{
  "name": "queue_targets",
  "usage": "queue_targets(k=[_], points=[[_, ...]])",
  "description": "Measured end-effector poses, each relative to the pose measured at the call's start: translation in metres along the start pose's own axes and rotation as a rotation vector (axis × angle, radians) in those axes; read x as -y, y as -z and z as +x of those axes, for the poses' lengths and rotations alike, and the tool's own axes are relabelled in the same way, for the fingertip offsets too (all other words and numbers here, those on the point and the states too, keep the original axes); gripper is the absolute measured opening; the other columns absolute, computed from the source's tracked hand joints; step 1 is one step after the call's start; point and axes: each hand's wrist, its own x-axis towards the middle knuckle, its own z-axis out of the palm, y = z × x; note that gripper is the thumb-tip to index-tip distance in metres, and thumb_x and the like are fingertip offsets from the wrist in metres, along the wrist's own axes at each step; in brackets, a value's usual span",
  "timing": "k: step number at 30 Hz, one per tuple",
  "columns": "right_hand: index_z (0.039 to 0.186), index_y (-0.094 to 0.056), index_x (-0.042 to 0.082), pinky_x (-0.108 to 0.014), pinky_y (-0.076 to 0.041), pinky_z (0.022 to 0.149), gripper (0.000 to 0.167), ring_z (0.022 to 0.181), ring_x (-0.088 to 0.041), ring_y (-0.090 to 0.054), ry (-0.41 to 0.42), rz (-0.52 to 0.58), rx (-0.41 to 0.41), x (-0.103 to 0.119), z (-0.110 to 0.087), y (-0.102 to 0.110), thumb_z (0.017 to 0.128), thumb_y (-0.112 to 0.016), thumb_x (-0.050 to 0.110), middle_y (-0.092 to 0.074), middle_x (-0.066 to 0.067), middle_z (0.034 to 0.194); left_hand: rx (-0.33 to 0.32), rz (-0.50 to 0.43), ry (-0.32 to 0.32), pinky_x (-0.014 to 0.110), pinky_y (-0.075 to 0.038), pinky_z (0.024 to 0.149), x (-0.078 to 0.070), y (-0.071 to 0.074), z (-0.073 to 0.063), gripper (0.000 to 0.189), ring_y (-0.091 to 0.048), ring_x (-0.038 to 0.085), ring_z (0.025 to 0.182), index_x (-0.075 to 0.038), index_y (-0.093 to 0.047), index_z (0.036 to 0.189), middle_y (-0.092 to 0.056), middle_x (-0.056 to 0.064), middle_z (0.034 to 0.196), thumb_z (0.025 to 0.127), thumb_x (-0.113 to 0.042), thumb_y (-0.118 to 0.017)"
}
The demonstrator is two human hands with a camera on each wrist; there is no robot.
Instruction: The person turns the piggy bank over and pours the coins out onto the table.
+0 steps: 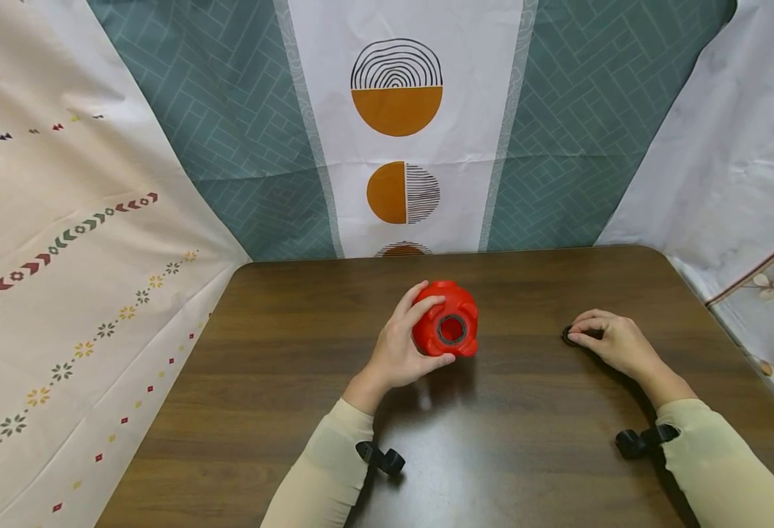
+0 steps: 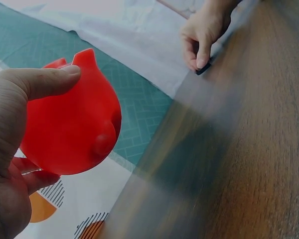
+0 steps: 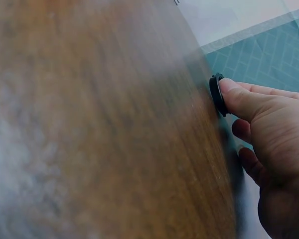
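Note:
My left hand point(image 1: 396, 350) grips a red piggy bank point(image 1: 435, 323) above the middle of the table, fingers over its top and side and thumb below. Its underside, with stubby feet and a round dark-rimmed hole, faces the head camera. In the left wrist view the smooth red body point(image 2: 72, 124) shows with pointed bumps at one end. Over at the right of the table, my right hand point(image 1: 614, 343) pinches a small black round stopper point(image 3: 217, 94) between thumb and fingers. The stopper is at or just above the tabletop; whether it touches I cannot tell.
The brown wooden table point(image 1: 281, 411) reaches back to a teal and white patterned cloth point(image 1: 229, 110). A cream cloth point(image 1: 64, 257) hangs at the left and a white one point(image 1: 723, 147) at the right. Black camera straps point(image 1: 380, 458) sit on both sleeved wrists.

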Motion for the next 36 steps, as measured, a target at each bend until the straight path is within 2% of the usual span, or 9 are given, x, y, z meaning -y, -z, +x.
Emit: queue_targets(k=[8, 16, 24, 29, 36], points=[[0.082, -0.075, 0.025, -0.015, -0.041, 0.075, 0.005, 0.088, -0.003, -0.058, -0.040, 0.003, 0.022, 0.000, 0.000, -0.001, 0.080, -0.079, 0.022, -0.068, 0.010, 0.093, -0.007, 0.008, -0.008, 0.037, -0.051, 0.090, 0.001, -0.001, 0.000, 0.079, -0.035, 0.015, 0.133, -0.029, -0.046, 0.137, -0.027, 0.000, 0.153, 0.069, -0.025, -0.086], [0.083, -0.075, 0.024, -0.014, -0.041, 0.074, 0.005, 0.087, -0.002, -0.058, -0.035, 0.010, 0.013, -0.001, 0.000, 0.000, 0.080, -0.079, 0.023, -0.068, 0.009, 0.092, -0.005, 0.009, -0.006, 0.036, -0.051, 0.090, 0.001, -0.001, 0.000, 0.079, -0.035, 0.014, 0.133, -0.030, -0.046, 0.137, -0.027, -0.001, 0.153, 0.069, -0.024, -0.086], [0.087, -0.076, 0.021, -0.013, -0.042, 0.072, 0.008, 0.086, -0.004, -0.059, -0.038, 0.014, 0.004, 0.007, 0.003, 0.007, 0.080, -0.079, 0.021, -0.067, 0.008, 0.094, -0.010, 0.001, -0.017, 0.038, -0.051, 0.091, 0.000, 0.000, 0.000, 0.079, -0.036, 0.018, 0.133, -0.026, -0.046, 0.138, -0.027, 0.004, 0.153, 0.069, -0.024, -0.086], [0.099, -0.075, 0.017, -0.012, -0.044, 0.068, 0.021, 0.082, 0.000, -0.058, -0.063, 0.054, -0.002, 0.028, 0.010, 0.015, 0.081, -0.079, 0.026, -0.067, 0.008, 0.097, -0.011, 0.002, -0.023, 0.038, -0.051, 0.091, 0.000, 0.000, 0.000, 0.079, -0.036, 0.017, 0.133, -0.027, -0.046, 0.138, -0.028, 0.004, 0.153, 0.069, -0.024, -0.086], [0.126, -0.062, 0.019, -0.025, -0.051, 0.073, 0.044, 0.088, -0.010, -0.061, -0.041, 0.223, 0.069, 0.082, 0.022, 0.015, 0.085, -0.075, 0.023, -0.067, 0.001, 0.106, -0.012, -0.003, -0.028, 0.039, -0.052, 0.090, 0.000, 0.000, 0.000, 0.079, -0.037, 0.019, 0.132, -0.027, -0.046, 0.138, -0.027, 0.004, 0.154, 0.070, -0.024, -0.086]])
